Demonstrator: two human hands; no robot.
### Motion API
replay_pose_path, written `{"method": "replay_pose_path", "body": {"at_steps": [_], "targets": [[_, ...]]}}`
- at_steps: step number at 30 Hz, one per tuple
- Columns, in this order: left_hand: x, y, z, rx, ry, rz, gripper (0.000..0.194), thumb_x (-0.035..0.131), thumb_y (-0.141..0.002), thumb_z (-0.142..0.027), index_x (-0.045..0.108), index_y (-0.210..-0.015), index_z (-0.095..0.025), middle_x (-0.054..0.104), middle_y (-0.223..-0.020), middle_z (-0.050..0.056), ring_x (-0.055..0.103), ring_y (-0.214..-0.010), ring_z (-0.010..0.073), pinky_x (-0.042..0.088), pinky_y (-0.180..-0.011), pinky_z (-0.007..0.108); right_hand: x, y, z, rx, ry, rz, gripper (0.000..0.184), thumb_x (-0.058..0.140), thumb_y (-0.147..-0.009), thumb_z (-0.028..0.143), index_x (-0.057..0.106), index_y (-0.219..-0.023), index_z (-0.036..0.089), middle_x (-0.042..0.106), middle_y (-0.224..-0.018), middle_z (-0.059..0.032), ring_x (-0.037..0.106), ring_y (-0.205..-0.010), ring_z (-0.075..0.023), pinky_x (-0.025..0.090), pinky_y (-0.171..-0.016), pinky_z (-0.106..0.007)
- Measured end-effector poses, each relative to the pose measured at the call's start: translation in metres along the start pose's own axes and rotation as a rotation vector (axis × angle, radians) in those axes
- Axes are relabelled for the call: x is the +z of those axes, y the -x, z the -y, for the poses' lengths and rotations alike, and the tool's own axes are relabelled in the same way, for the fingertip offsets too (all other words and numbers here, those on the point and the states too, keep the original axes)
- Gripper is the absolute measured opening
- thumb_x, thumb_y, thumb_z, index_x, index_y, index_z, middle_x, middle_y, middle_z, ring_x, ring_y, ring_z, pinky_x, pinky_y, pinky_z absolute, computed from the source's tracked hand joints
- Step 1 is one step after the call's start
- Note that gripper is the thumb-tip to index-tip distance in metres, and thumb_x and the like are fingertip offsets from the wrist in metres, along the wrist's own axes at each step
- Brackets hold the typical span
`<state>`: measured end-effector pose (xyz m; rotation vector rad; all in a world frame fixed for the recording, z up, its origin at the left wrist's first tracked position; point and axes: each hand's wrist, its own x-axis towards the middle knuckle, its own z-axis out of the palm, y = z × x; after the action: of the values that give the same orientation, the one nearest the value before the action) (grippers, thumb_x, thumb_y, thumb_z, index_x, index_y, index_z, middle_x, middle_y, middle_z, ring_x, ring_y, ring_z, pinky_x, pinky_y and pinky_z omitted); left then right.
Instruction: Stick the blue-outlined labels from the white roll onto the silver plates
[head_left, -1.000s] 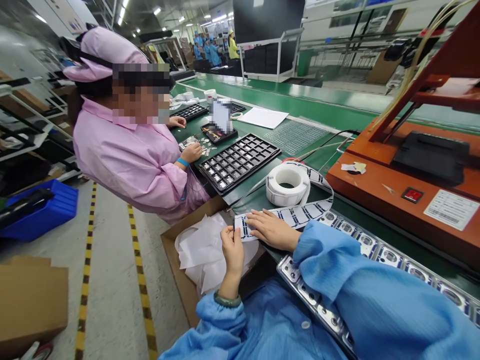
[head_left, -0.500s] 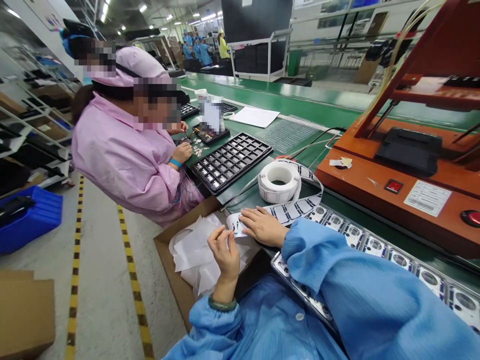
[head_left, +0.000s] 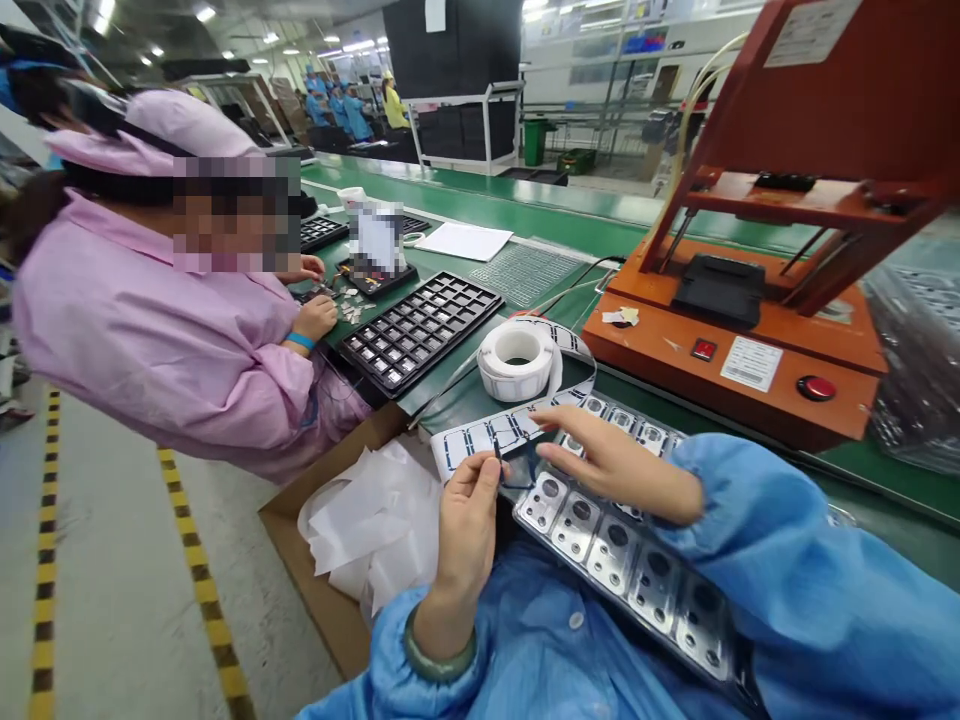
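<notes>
My left hand (head_left: pixel 466 520) is closed in a pinch on a small clear sticker with dark edges (head_left: pixel 519 470), raised just in front of the label strip. My right hand (head_left: pixel 611 455) hovers palm-down at the sticker's far side, fingers apart; whether a fingertip touches it I cannot tell. The white strip (head_left: pixel 457 443), printed with dark frame outlines, runs back to a large white roll (head_left: pixel 517 362) standing on the bench. Beneath my right hand lies a clear plastic tray (head_left: pixel 517 512) holding rows of silvery metal plates with round holes (head_left: pixel 579 525).
A cardboard box (head_left: pixel 300 545) of crumpled white backing paper (head_left: pixel 375 510) stands at the bench edge. An orange press (head_left: pixel 652 340) with a red button is at the right. Left, a co-worker in pink (head_left: pixel 150 320) works beside a black compartment tray (head_left: pixel 420 335).
My left hand now holds a sticker off the strip. My right hand has lifted from the strip and moved right, over the tray of metal plates. The view has swung right.
</notes>
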<state>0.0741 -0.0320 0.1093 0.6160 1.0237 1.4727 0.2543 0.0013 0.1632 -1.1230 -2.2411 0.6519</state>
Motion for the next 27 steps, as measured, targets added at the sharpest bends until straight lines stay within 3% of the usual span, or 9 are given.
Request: {"method": "replay_pose_path", "body": {"at_steps": [3,7,11,15,18,20,23,25,27], "targets": [[0.014,0.012,0.002,-0.095,0.045,0.085,0.036,0.083,-0.059,-0.041,0.066,-0.079,-0.016,0.064,-0.068,-0.002,0.058,-0.063,0.0080,0.050,-0.065,0.020,-0.008,0.047,0.010,0.214,-0.101,-0.146,0.031,0.052,-0.092,0.039,0.054,-0.116,0.020,0.065,-0.103,-0.0078,0.063,-0.092,-0.0200,0.054,-0.081,-0.036],[0.028,0.027,0.009,-0.132,0.026,0.168,0.035,0.082,-0.060,-0.041,0.067,-0.078,-0.016,0.063,-0.065,-0.002,0.058,-0.062,0.0083,0.050,-0.064,0.021,0.000,0.086,0.022,0.459,-0.364,-0.241,0.028,0.054,-0.088,0.044,0.061,-0.101,0.020,0.064,-0.084,-0.0038,0.063,-0.075,-0.0169,0.057,-0.060,-0.029],[0.038,0.040,0.021,-0.154,-0.008,0.264,0.031,0.080,-0.064,-0.041,0.067,-0.077,-0.016,0.062,-0.065,-0.002,0.058,-0.063,0.0092,0.050,-0.066,0.022,0.012,0.100,0.028,0.559,-0.627,-0.333,0.028,0.061,-0.082,0.045,0.062,-0.094,0.020,0.059,-0.076,-0.0003,0.060,-0.065,-0.0139,0.056,-0.052,-0.025],[0.038,0.048,0.031,-0.148,-0.062,0.324,0.029,0.078,-0.067,-0.042,0.068,-0.078,-0.017,0.063,-0.066,-0.001,0.059,-0.065,0.0102,0.051,-0.067,0.023,0.018,0.112,0.032,0.562,-0.654,-0.381,0.021,0.060,-0.083,0.040,0.060,-0.079,0.019,0.056,-0.067,0.0026,0.054,-0.052,-0.0097,0.050,-0.047,-0.022],[0.030,0.044,0.030,0.000,-0.252,0.458,0.022,0.068,-0.078,-0.040,0.070,-0.085,-0.019,0.066,-0.074,0.001,0.061,-0.070,0.0125,0.051,-0.068,0.024,0.021,0.127,0.035,0.540,-0.519,-0.444,0.017,0.058,-0.085,0.033,0.059,-0.075,0.019,0.054,-0.064,0.0032,0.052,-0.050,-0.0091,0.045,-0.048,-0.022],[0.022,0.038,0.026,0.209,-0.458,0.587,0.018,0.060,-0.085,-0.034,0.071,-0.090,-0.020,0.067,-0.081,0.002,0.062,-0.076,0.0145,0.051,-0.072,0.026,0.024,0.138,0.038,0.523,-0.412,-0.524,0.015,0.058,-0.085,0.029,0.058,-0.073,0.020,0.055,-0.064,0.0025,0.052,-0.053,-0.0101,0.043,-0.050,-0.023],[0.014,0.031,0.025,0.530,-0.664,0.559,0.019,0.058,-0.086,-0.027,0.068,-0.101,-0.021,0.067,-0.095,0.005,0.062,-0.091,0.0180,0.049,-0.086,0.032,0.028,0.153,0.042,0.508,-0.306,-0.656,0.016,0.057,-0.085,0.027,0.057,-0.071,0.021,0.055,-0.063,0.0014,0.052,-0.055,-0.0117,0.042,-0.050,-0.024],[0.012,0.030,0.028,0.572,-0.689,0.455,0.029,0.059,-0.085,-0.027,0.062,-0.113,-0.021,0.065,-0.100,0.005,0.061,-0.090,0.0182,0.049,-0.085,0.032,0.032,0.161,0.045,0.519,-0.286,-0.735,0.017,0.057,-0.085,0.027,0.057,-0.068,0.021,0.054,-0.062,0.0013,0.051,-0.054,-0.0121,0.042,-0.049,-0.024],[0.013,0.034,0.032,0.472,-0.681,0.459,0.031,0.059,-0.085,-0.031,0.061,-0.114,-0.021,0.064,-0.093,0.005,0.060,-0.081,0.0166,0.050,-0.077,0.029,0.034,0.166,0.046,0.555,-0.334,-0.776,0.018,0.058,-0.084,0.027,0.056,-0.067,0.021,0.053,-0.060,0.0019,0.050,-0.050,-0.0115,0.042,-0.046,-0.023]]}}
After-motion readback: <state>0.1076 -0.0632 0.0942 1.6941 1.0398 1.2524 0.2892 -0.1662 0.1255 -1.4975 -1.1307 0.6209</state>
